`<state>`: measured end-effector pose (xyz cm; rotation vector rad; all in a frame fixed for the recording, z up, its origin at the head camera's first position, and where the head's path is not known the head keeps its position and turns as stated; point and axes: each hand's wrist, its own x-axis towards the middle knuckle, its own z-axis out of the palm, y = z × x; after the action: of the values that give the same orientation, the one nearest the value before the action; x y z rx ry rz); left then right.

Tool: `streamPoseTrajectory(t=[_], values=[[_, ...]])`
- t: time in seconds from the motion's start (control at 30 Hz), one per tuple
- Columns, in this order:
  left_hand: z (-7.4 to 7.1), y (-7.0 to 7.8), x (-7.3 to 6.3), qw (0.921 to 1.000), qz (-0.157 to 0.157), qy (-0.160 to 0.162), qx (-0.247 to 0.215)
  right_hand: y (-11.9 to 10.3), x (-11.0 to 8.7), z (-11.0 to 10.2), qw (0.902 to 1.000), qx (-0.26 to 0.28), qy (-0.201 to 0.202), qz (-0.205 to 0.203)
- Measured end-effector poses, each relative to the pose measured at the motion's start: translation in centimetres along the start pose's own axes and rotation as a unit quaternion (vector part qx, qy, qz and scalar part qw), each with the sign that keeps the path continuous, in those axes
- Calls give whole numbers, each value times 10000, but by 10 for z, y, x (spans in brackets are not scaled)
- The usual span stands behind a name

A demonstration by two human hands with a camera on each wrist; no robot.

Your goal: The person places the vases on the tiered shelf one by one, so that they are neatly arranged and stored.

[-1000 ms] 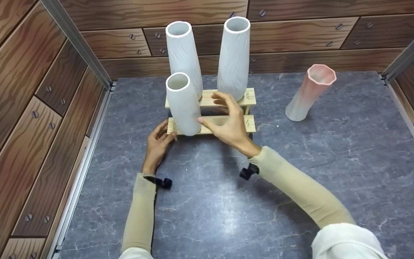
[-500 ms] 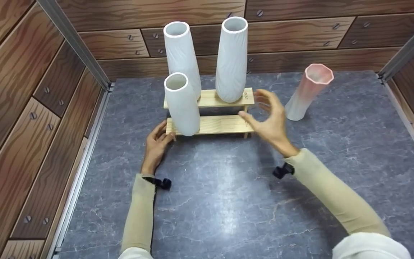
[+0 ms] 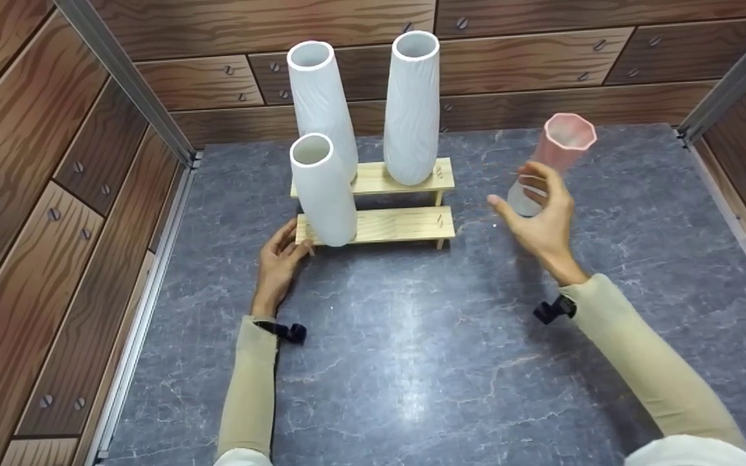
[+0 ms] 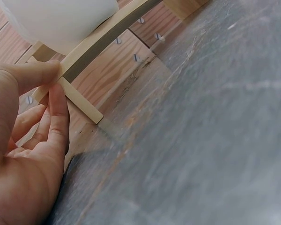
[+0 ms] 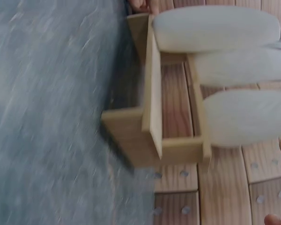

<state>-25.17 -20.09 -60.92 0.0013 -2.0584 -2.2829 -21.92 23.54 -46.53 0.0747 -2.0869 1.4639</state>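
A two-step wooden rack carries three white vases. The front vase stands on the left of the lower step; a back left vase and a back right vase stand on the upper one. My left hand pinches the left end of the lower step, thumb on top and fingers below, as the left wrist view shows. Off to the right, a pink-and-white vase stands on the table. My right hand, fingers spread and curved, is in front of it and overlaps its lower part in the head view.
The grey marbled table spreads around the rack. Wood-patterned panels rise behind it and at both sides, with a metal rail along the left edge.
My right hand has left the front vase and moved right, past the rack's right end, to the pink-and-white vase. The left hand keeps its hold on the rack.
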Motion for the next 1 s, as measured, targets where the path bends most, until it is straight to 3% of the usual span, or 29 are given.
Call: streamPoseTrajectory(t=[0.33, 0.53, 0.73, 1.0], values=[[1, 1, 0, 9999, 38, 47, -121, 31, 11, -30, 9977, -166, 648, 91], [0, 0, 0, 9998, 67, 53, -178, 57, 20, -42, 9950, -384, 842, 383], [0, 0, -1, 9997, -35, 34, -239, 96, 34, -48, 9928, -802, 651, 606], [2, 0, 0, 9998, 48, 38, -175, 120, 50, -44, 9907, -794, 76, 1104]])
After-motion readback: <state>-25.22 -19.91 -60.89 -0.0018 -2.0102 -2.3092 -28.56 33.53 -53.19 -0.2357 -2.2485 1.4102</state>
